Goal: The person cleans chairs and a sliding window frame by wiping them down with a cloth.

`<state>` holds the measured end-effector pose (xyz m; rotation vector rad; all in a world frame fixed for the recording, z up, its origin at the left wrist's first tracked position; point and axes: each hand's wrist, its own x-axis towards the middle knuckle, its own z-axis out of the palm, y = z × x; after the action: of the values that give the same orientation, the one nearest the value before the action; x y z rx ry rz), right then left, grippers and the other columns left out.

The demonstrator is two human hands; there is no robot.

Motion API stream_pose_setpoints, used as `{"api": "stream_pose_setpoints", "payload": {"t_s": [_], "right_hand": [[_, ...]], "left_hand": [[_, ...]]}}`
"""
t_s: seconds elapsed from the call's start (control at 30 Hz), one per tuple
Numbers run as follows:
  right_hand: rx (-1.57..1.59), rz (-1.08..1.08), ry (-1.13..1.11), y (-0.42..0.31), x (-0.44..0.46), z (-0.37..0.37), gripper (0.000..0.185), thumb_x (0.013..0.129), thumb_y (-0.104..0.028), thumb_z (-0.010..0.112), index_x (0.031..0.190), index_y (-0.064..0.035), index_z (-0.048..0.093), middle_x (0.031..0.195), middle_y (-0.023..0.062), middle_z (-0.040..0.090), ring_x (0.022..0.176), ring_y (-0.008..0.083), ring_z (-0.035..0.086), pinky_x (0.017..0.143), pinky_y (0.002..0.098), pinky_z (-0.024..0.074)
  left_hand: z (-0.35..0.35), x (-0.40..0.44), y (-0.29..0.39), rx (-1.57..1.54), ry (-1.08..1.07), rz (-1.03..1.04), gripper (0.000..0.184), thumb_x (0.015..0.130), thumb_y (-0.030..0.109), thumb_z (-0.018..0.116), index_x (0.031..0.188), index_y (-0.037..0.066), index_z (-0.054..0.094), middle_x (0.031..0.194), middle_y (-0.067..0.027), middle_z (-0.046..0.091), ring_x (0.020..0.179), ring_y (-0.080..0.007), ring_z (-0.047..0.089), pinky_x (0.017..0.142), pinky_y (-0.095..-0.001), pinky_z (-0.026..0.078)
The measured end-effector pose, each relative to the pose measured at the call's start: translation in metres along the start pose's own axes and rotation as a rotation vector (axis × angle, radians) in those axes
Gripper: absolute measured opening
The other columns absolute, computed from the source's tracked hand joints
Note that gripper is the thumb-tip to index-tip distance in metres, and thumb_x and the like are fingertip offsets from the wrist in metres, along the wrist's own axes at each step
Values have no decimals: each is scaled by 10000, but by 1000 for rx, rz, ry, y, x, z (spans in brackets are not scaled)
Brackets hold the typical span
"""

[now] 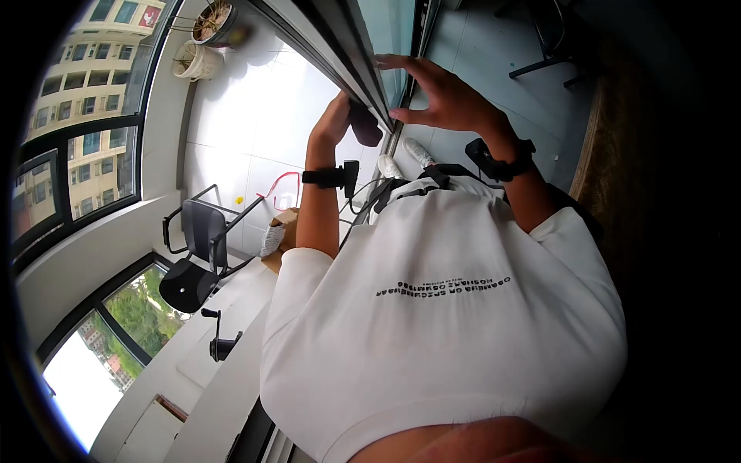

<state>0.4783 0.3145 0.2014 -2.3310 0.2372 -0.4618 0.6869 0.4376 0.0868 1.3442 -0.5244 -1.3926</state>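
Holding a dark, cloth-like item (366, 126), the left hand (332, 122) is observed at the near end of a framed glass panel (328, 52). The grip of this hand is recorded as closed on the item, although its fingers are partly hidden by the panel's frame. The item is located between the left hand and the frame's end, above the pale tiled floor (220, 139).

The right hand (451, 96) is found on the opposite side of the panel. Its grip is noted as open, with the thumb and fingers spread apart and their tips placed at the glass and frame edge; whether firm pressure is applied cannot be told. A black device is strapped to each wrist. A white printed T-shirt (440, 339) is worn, and white shoes (417, 152) are seen below the hands.

On the left-hand side, a black chair (206, 235) is positioned by the windows, with a cardboard box (284, 238) near it and a red strip (289, 184) lying on the floor. Two plant pots are placed beside the wall farther off. On the right-hand side, dark furniture legs (536, 66) are partly lost in shadow.
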Motion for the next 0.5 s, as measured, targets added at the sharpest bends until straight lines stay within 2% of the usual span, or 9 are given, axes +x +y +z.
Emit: {"api": "stream_pose_setpoints", "payload": {"t_s": [0.03, 0.1, 0.17, 0.2, 0.27, 0.33, 0.37, 0.4, 0.5], "right_hand": [[-73, -2, -37, -4, 5, -12, 735, 820, -286, 754, 1443, -182, 378, 1352, 103, 525, 1230, 291, 531, 1012, 407, 465], [-141, -66, -15, -4, 17, -25, 610, 839, -283, 738, 1374, -167, 468, 1296, 96, 570, 1153, 290, 584, 976, 401, 490], [-371, -107, -20, -1, 29, -33, 500, 852, -282, 725, 1295, -143, 540, 1203, 86, 625, 1038, 286, 636, 917, 408, 514], [-447, -188, 32, -9, 37, -38, 353, 901, -279, 666, 1199, -110, 583, 1079, 94, 660, 949, 283, 663, 836, 389, 544], [-414, -242, 99, -19, 51, -40, 301, 914, -273, 646, 1158, -103, 599, 1030, 89, 667, 908, 273, 670, 802, 375, 549], [-470, -400, 250, -28, 58, -39, 172, 933, -216, 614, 1052, -94, 594, 896, 82, 646, 758, 234, 663, 658, 344, 536], [-469, -399, 253, -36, 60, -45, 172, 933, -216, 614, 1052, -94, 594, 896, 82, 646, 758, 234, 663, 658, 344, 536], [-453, -335, 169, -47, 61, -56, 98, 931, -162, 591, 1011, -109, 612, 872, 68, 640, 768, 220, 658, 665, 337, 538], [-620, -297, 26, -64, 63, -74, 67, 929, -132, 563, 949, -116, 626, 832, 51, 626, 773, 210, 655, 649, 341, 532]], "left_hand": [[-2, -4, 17, 63, -59, -9, 566, 1005, 472, 391, 1168, -37, 580, 909, -126, 664, 767, -193, 657, 676, -310, 530], [11, -25, 59, 85, -30, 151, 556, 1025, 451, 363, 1287, -10, 531, 1118, -125, 651, 1009, -195, 627, 867, -332, 505], [13, -40, 92, 3, -130, 278, 568, 1035, 452, 337, 1363, 5, 464, 1223, -123, 616, 1093, -205, 608, 915, -338, 496], [15, -45, 101, -50, -187, 356, 564, 1041, 445, 321, 1378, 10, 444, 1242, -120, 607, 1108, -207, 604, 926, -340, 494], [20, -55, 116, -66, -255, 488, 548, 1051, 422, 290, 1391, 16, 427, 1268, -118, 595, 1133, -207, 596, 933, -339, 493], [26, -53, 102, -106, -144, 464, 561, 1054, 446, 271, 1386, 24, 433, 1194, -109, 626, 1069, -189, 615, 885, -327, 503], [32, -56, 97, -124, -65, 424, 573, 1053, 463, 265, 1382, 27, 436, 1144, -102, 644, 1022, -182, 628, 857, -324, 509], [31, -55, 86, -124, -67, 393, 596, 1025, 513, 339, 1386, 45, 418, 1251, -104, 580, 1132, -223, 563, 979, -379, 445], [47, -71, 82, -207, -3, 378, 624, 1019, 552, 310, 1366, 49, 435, 1161, -96, 605, 1057, -222, 590, 923, -374, 477]]}}
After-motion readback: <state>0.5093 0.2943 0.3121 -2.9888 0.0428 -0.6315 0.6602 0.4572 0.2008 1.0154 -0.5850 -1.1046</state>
